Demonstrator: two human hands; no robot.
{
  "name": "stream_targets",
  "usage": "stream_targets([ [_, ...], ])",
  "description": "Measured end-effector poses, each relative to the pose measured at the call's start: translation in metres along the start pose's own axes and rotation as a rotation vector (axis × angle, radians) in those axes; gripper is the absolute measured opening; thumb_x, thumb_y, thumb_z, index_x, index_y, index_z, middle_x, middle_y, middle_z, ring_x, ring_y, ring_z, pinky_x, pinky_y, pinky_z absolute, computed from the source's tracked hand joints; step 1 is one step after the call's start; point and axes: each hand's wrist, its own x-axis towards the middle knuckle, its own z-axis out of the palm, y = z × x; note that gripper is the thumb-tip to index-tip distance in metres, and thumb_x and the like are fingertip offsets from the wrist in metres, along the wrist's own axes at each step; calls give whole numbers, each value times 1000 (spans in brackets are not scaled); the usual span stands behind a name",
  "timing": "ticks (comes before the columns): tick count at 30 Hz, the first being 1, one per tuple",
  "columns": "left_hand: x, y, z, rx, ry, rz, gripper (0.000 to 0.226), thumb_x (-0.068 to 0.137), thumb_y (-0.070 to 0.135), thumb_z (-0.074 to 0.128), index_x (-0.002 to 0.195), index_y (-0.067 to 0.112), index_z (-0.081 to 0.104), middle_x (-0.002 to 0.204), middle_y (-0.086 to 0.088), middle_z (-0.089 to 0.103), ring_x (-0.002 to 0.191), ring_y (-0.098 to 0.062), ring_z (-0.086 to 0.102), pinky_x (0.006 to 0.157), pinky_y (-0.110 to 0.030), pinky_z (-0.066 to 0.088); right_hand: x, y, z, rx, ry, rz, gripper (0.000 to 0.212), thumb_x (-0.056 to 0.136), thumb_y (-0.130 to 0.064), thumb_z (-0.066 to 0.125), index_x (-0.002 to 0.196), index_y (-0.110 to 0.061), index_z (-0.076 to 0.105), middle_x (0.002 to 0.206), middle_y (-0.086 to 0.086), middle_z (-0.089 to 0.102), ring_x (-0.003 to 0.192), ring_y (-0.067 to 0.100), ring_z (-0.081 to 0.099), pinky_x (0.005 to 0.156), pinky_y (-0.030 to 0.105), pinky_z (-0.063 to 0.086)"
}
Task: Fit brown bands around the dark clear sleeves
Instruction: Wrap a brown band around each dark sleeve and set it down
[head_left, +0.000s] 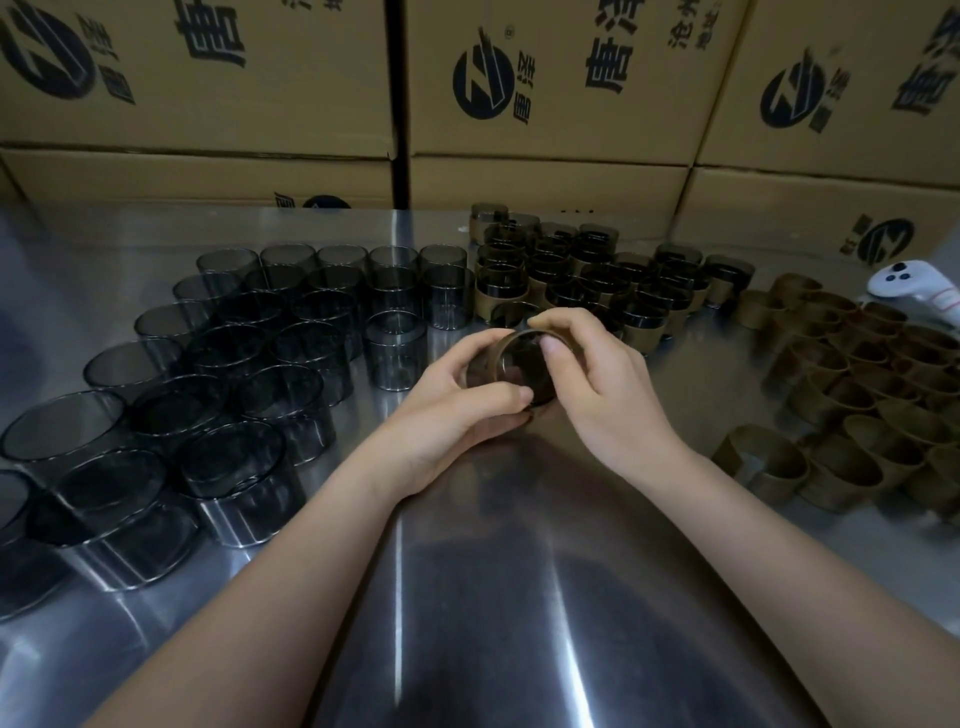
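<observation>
Cardboard boxes (545, 93) stacked beyond hands. Steel surface (519, 571) beneath hands. Bare dark clear sleeves (218, 374) massed left of hands; loose brown bands (852, 395) heaped right; banded sleeves (587, 275) just beyond. Left hand (457, 415), right hand (597, 384) both curled round 1 held sleeve (511, 364) between them.

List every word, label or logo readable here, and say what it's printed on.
"唐": large black character on the stacked brown cardboard boxes, beside a round black logo.
Character next to it: cut off, unreadable.
Small print by the logos: too blurred.
Dark clear sleeves, brown bands: no text.
</observation>
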Motion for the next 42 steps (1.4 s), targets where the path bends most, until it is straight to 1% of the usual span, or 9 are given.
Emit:
stream_targets([
  [2,0,0,1,5,7,0,60,74,0,68,132,11,56,125,-22,60,119,-36,63,101,-49,52,1,0,-3,3,-3,5,22,101,-14,48,118,-18,61,106,-11,61,103,1,56,85,11,45],
  [5,-1,2,2,40,15,4,62,73,0,68,133,11,56,132,-27,56,119,-37,62,103,-53,50,3,0,-6,47,-21,56,24,100,-15,50,119,-14,65,110,-7,63,109,14,61,85,43,56],
  [7,-1,3,3,64,21,5,63,71,1,69,132,12,56,133,-28,55,119,-36,63,103,-54,49,4,1,-7,73,-19,73,23,100,-15,52,118,-13,67,112,-4,64,109,19,62,83,49,56],
  [20,0,2,4,167,66,17,62,67,4,73,125,19,61,127,-25,60,117,-36,63,101,-56,50,7,3,-13,36,-30,34,24,98,-9,55,116,-8,70,105,-5,64,99,23,67,81,50,56],
  [28,-1,-1,5,128,11,-9,55,68,5,73,119,23,65,115,-11,67,113,-26,67,90,-41,58,8,4,-17,134,-65,59,21,96,-11,59,104,-25,71,93,2,59,59,23,68,57,36,58],
  [32,0,0,3,70,32,-40,70,67,5,75,131,20,51,123,-16,64,112,-27,68,91,-41,58,8,8,-14,234,-85,153,17,97,-17,57,103,-24,71,101,4,61,85,27,67,67,45,57],
  [35,-1,0,3,19,45,-49,68,65,5,76,125,15,44,122,-18,63,111,-28,68,95,-44,56,9,9,-14,287,-122,197,19,99,-27,51,103,-25,70,106,5,67,96,22,65,75,36,52],
  [38,-2,1,3,-9,14,-35,65,68,7,77,126,11,48,124,-18,65,111,-29,68,94,-42,56,8,5,-16,400,-192,272,34,93,-46,44,105,-26,69,99,0,71,82,14,68,57,28,54],
  [42,-3,4,3,-36,2,5,59,81,12,76,134,7,53,131,-17,63,117,-29,66,93,-40,57,9,2,-18,490,-259,312,41,90,-50,42,110,-26,68,93,-5,73,69,10,68,47,27,52],
])
